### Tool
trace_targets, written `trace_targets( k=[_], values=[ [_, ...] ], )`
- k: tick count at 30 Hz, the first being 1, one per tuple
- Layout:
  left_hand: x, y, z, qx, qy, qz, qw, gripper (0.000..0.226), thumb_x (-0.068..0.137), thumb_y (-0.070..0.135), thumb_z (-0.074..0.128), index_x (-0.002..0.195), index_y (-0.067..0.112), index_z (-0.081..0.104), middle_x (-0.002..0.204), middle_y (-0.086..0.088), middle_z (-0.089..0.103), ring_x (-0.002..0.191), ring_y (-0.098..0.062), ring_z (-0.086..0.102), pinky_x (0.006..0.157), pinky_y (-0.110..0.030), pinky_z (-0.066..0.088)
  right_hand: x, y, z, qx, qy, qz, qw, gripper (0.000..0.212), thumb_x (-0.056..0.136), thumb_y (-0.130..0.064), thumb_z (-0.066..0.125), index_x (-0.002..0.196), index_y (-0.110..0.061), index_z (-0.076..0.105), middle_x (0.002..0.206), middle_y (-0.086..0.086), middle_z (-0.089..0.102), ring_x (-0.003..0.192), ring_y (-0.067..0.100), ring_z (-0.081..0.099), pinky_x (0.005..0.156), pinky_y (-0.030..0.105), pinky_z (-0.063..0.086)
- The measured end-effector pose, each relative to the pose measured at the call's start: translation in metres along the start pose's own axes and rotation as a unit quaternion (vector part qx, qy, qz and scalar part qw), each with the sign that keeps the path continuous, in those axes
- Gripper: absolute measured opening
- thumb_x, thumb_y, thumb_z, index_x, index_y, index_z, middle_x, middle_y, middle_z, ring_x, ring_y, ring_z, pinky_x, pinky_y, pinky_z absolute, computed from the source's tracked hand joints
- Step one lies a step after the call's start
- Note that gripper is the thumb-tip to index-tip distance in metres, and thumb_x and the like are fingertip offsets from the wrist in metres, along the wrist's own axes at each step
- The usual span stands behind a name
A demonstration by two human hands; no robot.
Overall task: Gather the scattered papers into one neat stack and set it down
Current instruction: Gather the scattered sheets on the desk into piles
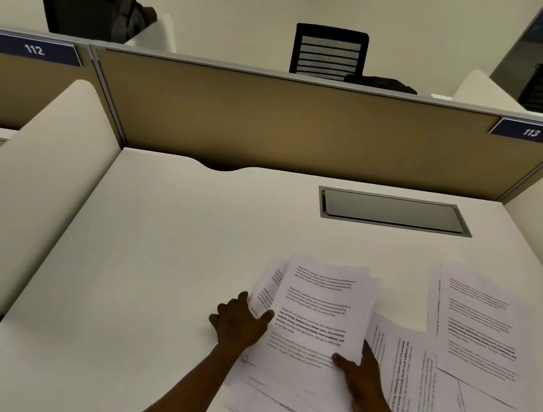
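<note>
A loose bundle of printed white papers (315, 319) lies on the white desk (159, 260), its sheets fanned out of line. My left hand (239, 322) grips the bundle's left edge, thumb on the top sheet. My right hand (363, 377) holds its right edge, thumb pressed on top. More printed sheets (413, 380) lie sideways on the desk just right of my right hand. A further small pile of papers (481, 330) rests at the far right, partly over those sideways sheets.
A grey cable hatch (393, 211) is set into the desk behind the papers. Tan partition panel (291, 122) closes the back; white side dividers (25, 180) flank the desk. Black chairs (330, 52) stand beyond the partition.
</note>
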State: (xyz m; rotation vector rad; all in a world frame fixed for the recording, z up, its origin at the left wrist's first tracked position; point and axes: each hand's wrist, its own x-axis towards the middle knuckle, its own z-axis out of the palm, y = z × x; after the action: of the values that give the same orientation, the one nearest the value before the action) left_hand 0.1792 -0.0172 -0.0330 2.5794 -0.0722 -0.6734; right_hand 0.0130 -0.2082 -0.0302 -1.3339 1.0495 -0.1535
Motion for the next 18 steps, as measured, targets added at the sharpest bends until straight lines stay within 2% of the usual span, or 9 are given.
trace_targets(
  k=[2, 7, 9, 10, 11, 13, 15, 16, 18],
  values=[
    [0.004, -0.002, -0.006, -0.018, -0.005, -0.004, 1.000, 0.086, 0.078, 0.071, 0.059, 0.147, 0.025, 0.039, 0.142, -0.004, 0.055, 0.132, -0.030, 0.044, 0.107, -0.047, 0.029, -0.002, -0.001, 0.007, 0.045, -0.025, 0.021, 0.998, 0.068, 0.080, 0.004, 0.073, 0.140, -0.016, 0.047, 0.130, 0.011, 0.062, 0.103, 0.024, 0.063, 0.095, 0.044, 0.050],
    [0.015, -0.023, -0.026, -0.141, -0.018, -0.018, 0.990, 0.080, 0.077, 0.057, 0.076, 0.140, 0.014, 0.051, 0.140, -0.010, 0.059, 0.128, -0.029, 0.055, 0.107, -0.041, 0.045, -0.010, -0.006, 0.034, 0.123, -0.104, 0.054, 0.985, 0.061, 0.079, 0.005, 0.074, 0.132, -0.015, 0.054, 0.119, 0.011, 0.070, 0.108, 0.034, 0.067, 0.096, 0.057, 0.052],
    [0.019, -0.034, -0.037, -0.193, -0.046, -0.042, 0.979, 0.071, 0.074, 0.050, 0.082, 0.131, 0.014, 0.059, 0.136, -0.008, 0.061, 0.122, -0.028, 0.058, 0.099, -0.038, 0.049, -0.011, -0.008, 0.044, 0.146, -0.137, 0.066, 0.978, 0.059, 0.079, 0.004, 0.075, 0.131, -0.016, 0.056, 0.122, 0.014, 0.069, 0.110, 0.036, 0.067, 0.095, 0.059, 0.051],
    [0.021, -0.040, -0.043, -0.236, -0.071, -0.056, 0.968, 0.067, 0.071, 0.048, 0.086, 0.125, 0.016, 0.064, 0.130, -0.007, 0.063, 0.114, -0.026, 0.060, 0.089, -0.036, 0.050, -0.011, -0.009, 0.048, 0.153, -0.155, 0.070, 0.973, 0.059, 0.079, 0.004, 0.075, 0.130, -0.017, 0.056, 0.123, 0.015, 0.069, 0.110, 0.036, 0.066, 0.095, 0.059, 0.051],
    [0.022, -0.046, -0.048, -0.283, -0.101, -0.067, 0.951, 0.063, 0.066, 0.047, 0.089, 0.117, 0.018, 0.067, 0.122, -0.006, 0.065, 0.103, -0.022, 0.060, 0.078, -0.034, 0.048, -0.011, -0.009, 0.052, 0.151, -0.167, 0.072, 0.972, 0.059, 0.079, 0.004, 0.075, 0.130, -0.018, 0.056, 0.124, 0.014, 0.068, 0.111, 0.035, 0.066, 0.095, 0.058, 0.052],
    [0.022, -0.058, -0.059, -0.341, -0.160, -0.075, 0.923, 0.060, 0.058, 0.045, 0.092, 0.107, 0.021, 0.069, 0.109, -0.005, 0.067, 0.089, -0.017, 0.057, 0.069, -0.031, 0.040, -0.011, -0.009, 0.060, 0.112, -0.170, 0.065, 0.977, 0.059, 0.081, 0.003, 0.073, 0.134, -0.018, 0.054, 0.126, 0.011, 0.068, 0.111, 0.032, 0.067, 0.095, 0.053, 0.053],
    [0.023, -0.068, -0.064, -0.352, -0.188, -0.066, 0.914, 0.057, 0.063, 0.039, 0.092, 0.111, 0.020, 0.068, 0.110, -0.005, 0.070, 0.096, -0.022, 0.062, 0.071, -0.032, 0.042, -0.011, -0.007, 0.067, 0.047, -0.165, 0.048, 0.984, 0.062, 0.084, 0.004, 0.071, 0.139, -0.016, 0.050, 0.130, 0.009, 0.065, 0.115, 0.028, 0.064, 0.099, 0.048, 0.052],
    [0.023, -0.072, -0.065, -0.359, -0.197, -0.061, 0.910, 0.058, 0.065, 0.034, 0.091, 0.115, 0.017, 0.067, 0.112, -0.008, 0.072, 0.101, -0.028, 0.066, 0.075, -0.033, 0.047, -0.011, -0.005, 0.069, 0.020, -0.165, 0.041, 0.985, 0.064, 0.084, 0.005, 0.069, 0.141, -0.015, 0.047, 0.132, 0.009, 0.063, 0.117, 0.026, 0.062, 0.102, 0.046, 0.050],
    [0.023, -0.077, -0.064, -0.396, -0.223, -0.064, 0.888, 0.061, 0.066, 0.023, 0.090, 0.120, 0.011, 0.064, 0.113, -0.016, 0.074, 0.102, -0.038, 0.072, 0.083, -0.045, 0.058, -0.011, -0.004, 0.075, -0.012, -0.173, 0.039, 0.984, 0.066, 0.085, 0.008, 0.067, 0.143, -0.015, 0.045, 0.133, 0.008, 0.061, 0.117, 0.024, 0.061, 0.102, 0.040, 0.050]
  ],
)
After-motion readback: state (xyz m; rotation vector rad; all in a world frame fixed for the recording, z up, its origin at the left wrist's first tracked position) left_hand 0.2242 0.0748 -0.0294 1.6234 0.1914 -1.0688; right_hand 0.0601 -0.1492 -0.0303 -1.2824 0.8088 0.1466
